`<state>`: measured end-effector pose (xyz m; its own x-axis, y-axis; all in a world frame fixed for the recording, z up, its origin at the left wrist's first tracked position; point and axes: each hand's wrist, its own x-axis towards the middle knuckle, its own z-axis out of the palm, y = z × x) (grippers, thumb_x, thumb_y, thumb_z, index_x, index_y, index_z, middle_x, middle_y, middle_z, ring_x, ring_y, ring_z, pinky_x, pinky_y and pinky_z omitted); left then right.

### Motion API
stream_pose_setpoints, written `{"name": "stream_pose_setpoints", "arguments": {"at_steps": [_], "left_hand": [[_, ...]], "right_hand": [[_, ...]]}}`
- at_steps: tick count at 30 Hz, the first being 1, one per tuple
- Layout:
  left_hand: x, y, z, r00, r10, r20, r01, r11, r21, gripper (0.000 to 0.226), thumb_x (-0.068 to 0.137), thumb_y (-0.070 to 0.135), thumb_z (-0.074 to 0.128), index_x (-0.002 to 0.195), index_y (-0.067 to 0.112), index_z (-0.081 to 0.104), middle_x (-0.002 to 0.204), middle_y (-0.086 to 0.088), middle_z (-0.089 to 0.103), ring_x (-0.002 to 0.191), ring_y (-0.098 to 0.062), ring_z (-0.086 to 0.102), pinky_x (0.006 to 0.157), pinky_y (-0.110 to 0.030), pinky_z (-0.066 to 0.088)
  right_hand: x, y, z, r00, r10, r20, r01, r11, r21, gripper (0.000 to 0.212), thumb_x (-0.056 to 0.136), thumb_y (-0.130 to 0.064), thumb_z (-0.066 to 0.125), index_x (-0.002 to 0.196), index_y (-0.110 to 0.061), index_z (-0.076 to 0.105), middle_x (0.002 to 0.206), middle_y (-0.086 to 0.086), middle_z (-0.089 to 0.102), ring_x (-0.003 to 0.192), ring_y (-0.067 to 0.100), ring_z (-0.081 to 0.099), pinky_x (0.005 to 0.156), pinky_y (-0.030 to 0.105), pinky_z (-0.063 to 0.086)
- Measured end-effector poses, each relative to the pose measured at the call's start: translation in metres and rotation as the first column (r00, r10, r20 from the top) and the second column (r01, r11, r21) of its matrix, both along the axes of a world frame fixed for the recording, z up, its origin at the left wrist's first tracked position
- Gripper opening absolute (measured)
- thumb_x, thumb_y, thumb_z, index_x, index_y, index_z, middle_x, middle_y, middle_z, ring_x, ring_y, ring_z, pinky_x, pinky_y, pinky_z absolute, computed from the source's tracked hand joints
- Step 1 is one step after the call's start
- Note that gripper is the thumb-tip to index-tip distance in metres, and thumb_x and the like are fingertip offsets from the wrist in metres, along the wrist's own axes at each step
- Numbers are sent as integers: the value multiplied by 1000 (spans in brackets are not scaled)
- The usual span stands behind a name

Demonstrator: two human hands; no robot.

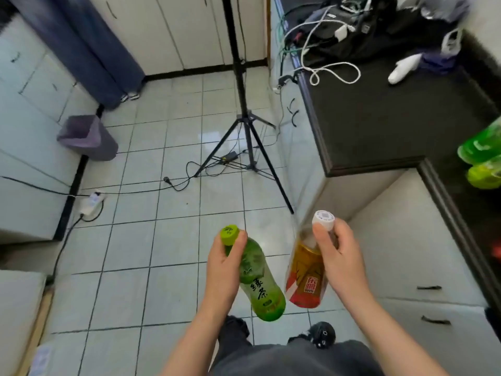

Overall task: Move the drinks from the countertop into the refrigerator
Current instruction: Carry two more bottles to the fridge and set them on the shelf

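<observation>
My left hand [225, 263] grips a green tea bottle [261, 289] by its neck, just under the green cap, and the bottle hangs over the tiled floor. My right hand [336, 251] holds an amber tea bottle [306, 275] with a red and orange label, fingers curled round its neck below the white cap. Both bottles hang side by side in front of me. Two more green bottles [482, 158] lie on the dark countertop [379, 118] at the right edge of view. No refrigerator is recognisable in view.
A black tripod [245, 126] stands on the floor ahead, with cables and a power strip [90, 203] around it. A purple bin [86, 138] sits by the left cabinets. Bags and white cords clutter the countertop's far end. White drawers [423, 267] are at my right.
</observation>
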<state>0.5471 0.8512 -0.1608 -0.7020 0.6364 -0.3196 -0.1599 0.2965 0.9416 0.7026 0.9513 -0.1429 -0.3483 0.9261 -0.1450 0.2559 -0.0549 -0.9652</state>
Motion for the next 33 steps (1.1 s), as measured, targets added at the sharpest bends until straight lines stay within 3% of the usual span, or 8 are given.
{"name": "stream_pose_setpoints", "arguments": {"at_steps": [3,6,9,14,21,25,30,33], "left_hand": [[-60,-39,-4,988,146,41,-146,989,-5,7,89,32,61,87,26,63,74,20,63,72,4,60,69,-25,46],[-122,-84,-1,959,282,35,-282,959,0,7,85,38,63,83,32,62,75,21,64,70,8,60,62,-15,46],[-189,-131,4,931,363,-46,-364,931,-8,16,80,44,63,85,29,60,81,12,63,74,4,60,64,-20,43],[-276,-200,16,873,450,-189,-463,886,-25,13,77,52,60,80,40,58,95,5,60,91,-11,57,77,-30,46],[-354,-281,0,717,686,-123,-692,722,-5,7,88,37,63,90,32,58,97,6,61,91,-6,57,79,-28,45],[-390,-328,-19,561,826,-48,-828,561,-21,4,89,32,60,86,30,60,82,16,64,75,11,58,69,-17,42],[-457,-395,-24,304,953,-16,-952,302,-54,6,91,31,58,88,27,58,88,6,63,80,-5,58,71,-23,44],[-498,-438,-11,199,977,-71,-979,195,-61,6,92,30,58,90,25,57,87,5,61,75,4,57,70,-21,42]], "right_hand": [[-71,-19,1,994,112,12,-111,994,-8,21,84,-46,47,82,-27,54,85,0,55,70,-5,51,60,6,39],[-141,-42,-3,974,226,23,-225,974,-19,26,82,-49,48,83,-24,56,86,3,57,76,7,54,62,11,41],[-215,-68,-11,959,284,14,-284,959,-11,23,83,-48,49,83,-26,56,82,-1,58,70,-2,54,58,7,41],[-322,-111,-22,907,413,79,-418,907,57,20,94,-30,53,74,-29,48,80,-2,50,70,9,46,55,5,37],[-449,-166,-26,806,585,90,-586,810,-10,11,94,-34,52,89,-27,59,93,1,63,84,14,57,66,26,45],[-532,-199,-36,693,710,126,-716,698,-4,15,94,-34,52,92,-22,61,89,1,63,81,14,57,63,23,42],[-661,-257,-46,452,874,179,-889,457,13,22,94,-38,50,89,-18,59,83,3,60,75,18,55,61,26,41],[-738,-305,-35,291,941,174,-956,294,11,22,94,-36,50,86,-17,58,80,5,58,75,20,54,61,27,42]]}}
